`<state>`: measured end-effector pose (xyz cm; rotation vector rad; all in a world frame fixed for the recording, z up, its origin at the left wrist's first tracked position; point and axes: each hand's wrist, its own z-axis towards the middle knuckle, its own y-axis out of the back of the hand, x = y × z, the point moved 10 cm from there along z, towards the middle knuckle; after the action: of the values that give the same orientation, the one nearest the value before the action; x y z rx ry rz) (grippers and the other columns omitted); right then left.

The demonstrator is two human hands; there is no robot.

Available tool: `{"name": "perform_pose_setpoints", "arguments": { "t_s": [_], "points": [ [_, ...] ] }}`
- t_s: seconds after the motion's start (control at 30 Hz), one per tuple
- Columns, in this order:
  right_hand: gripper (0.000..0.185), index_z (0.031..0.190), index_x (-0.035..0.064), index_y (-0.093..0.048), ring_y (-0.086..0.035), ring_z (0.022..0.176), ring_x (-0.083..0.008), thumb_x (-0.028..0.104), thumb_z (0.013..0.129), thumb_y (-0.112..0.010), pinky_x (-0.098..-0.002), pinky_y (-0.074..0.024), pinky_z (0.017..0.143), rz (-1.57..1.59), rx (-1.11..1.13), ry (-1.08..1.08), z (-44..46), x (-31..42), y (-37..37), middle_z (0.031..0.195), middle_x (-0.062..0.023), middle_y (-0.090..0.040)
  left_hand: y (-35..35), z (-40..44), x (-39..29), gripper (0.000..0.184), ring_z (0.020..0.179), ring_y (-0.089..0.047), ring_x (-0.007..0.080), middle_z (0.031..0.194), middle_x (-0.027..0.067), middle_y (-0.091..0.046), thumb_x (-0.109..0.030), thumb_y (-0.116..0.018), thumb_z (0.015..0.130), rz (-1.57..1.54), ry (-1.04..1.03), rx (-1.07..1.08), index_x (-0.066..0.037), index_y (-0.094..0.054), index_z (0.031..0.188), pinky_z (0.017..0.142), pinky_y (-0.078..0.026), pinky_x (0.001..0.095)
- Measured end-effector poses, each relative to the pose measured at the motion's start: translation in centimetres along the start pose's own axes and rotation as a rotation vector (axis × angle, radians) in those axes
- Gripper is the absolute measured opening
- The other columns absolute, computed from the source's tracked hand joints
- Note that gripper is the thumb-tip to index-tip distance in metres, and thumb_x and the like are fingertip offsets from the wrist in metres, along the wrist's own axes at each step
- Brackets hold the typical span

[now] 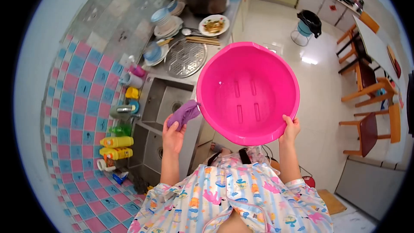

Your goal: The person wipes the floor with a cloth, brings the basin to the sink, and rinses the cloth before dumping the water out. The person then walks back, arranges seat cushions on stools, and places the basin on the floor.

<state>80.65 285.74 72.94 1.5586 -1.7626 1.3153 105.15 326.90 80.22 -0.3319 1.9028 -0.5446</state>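
Observation:
A big pink plastic basin (254, 75) is held up in front of me, tilted so its inside faces me. My right hand (290, 130) grips its lower right rim, thumb on the inner side. In my left hand (173, 137) is a bunched purple cloth (184, 114), pinched between thumb and fingers. The cloth's upper end touches the basin's left rim. Nothing but a tiny white spot shows inside the basin. My left hand is over the edge of the double steel sink (167, 87).
Left of me, the counter holds a round perforated steel tray (186, 58), chopsticks (202, 40), a plate of food (214, 26) and stacked bowls (161, 16). Yellow bottles (116, 141) line the tiled wall. Chairs (370, 133) and a table (379, 47) stand right; a bin (308, 23) is ahead.

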Motion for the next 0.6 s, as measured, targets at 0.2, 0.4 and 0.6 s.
{"name": "perform_pose_setpoints", "arguments": {
  "t_s": [0.2, 0.4, 0.6],
  "points": [
    [0.017, 0.087, 0.0038, -0.053, -0.061, 0.074, -0.0158, -0.007, 0.077, -0.063, -0.0277, -0.0518, 0.068, 0.055, -0.047, 0.012, 2.8, -0.1, 4.2, 0.086, -0.0073, -0.063, -3.4, 1.1, 2.7, 0.028, 0.084, -0.067, 0.0201, 0.101, 0.0075, -0.066, -0.023, -0.060, 0.091, 0.023, 0.135, -0.003, -0.007, -0.056, 0.113, 0.062, -0.056, 0.0281],
    [0.019, 0.090, 0.0002, -0.055, -0.062, 0.076, -0.0163, -0.008, 0.076, -0.065, -0.0279, -0.0523, 0.070, 0.066, -0.033, 0.023, 2.5, -0.1, 1.2, 0.086, -0.0089, -0.064, -1.4, 3.2, 1.5, 0.031, 0.079, -0.067, 0.0161, 0.098, 0.0062, -0.067, -0.034, -0.054, 0.094, 0.078, 0.119, -0.013, -0.007, -0.058, 0.108, 0.057, -0.055, 0.0272],
    [0.019, 0.091, -0.0004, -0.056, -0.063, 0.075, -0.0173, -0.007, 0.076, -0.066, -0.0293, -0.0531, 0.070, 0.105, -0.053, 0.007, 0.9, 0.3, -1.1, 0.086, -0.0096, -0.064, -1.8, 8.0, 3.8, 0.038, 0.084, -0.065, 0.0160, 0.105, 0.0050, -0.066, -0.039, -0.049, 0.095, 0.127, 0.190, 0.070, -0.008, -0.057, 0.117, 0.061, -0.053, 0.0268]
  ]
}}
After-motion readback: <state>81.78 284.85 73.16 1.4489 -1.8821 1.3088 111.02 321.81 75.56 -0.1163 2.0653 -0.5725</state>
